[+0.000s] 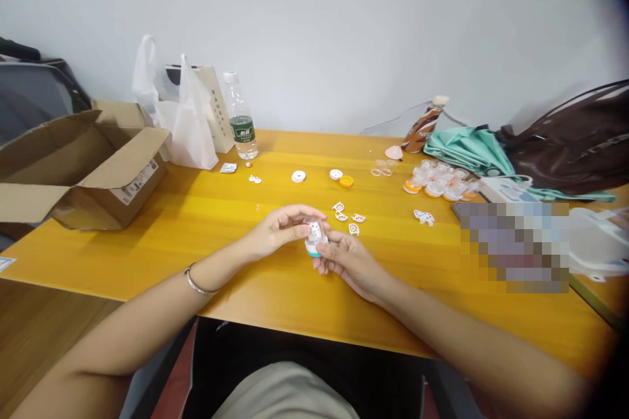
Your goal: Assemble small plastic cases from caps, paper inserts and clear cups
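Between my two hands, above the front of the table, is a small clear plastic container [315,237] with a white and teal base and a white cut-out piece inside. My left hand [285,230] grips its upper left side with thumb and fingers. My right hand [346,260] closes round its base from the right, thumb in front. Just beyond them lie several small white openwork plastic pieces [354,229]. Farther back are a white round cap [298,176], another white cap [335,174] and an orange ring-shaped cap [346,181].
An open cardboard box [113,183] stands left, beside a white plastic bag [189,124] and a water bottle [242,118]. At right are several clear containers with orange bases [435,188], a brown drink bottle [423,126], teal fabric [472,150], a dark bag [574,137] and a blurred-out patch.
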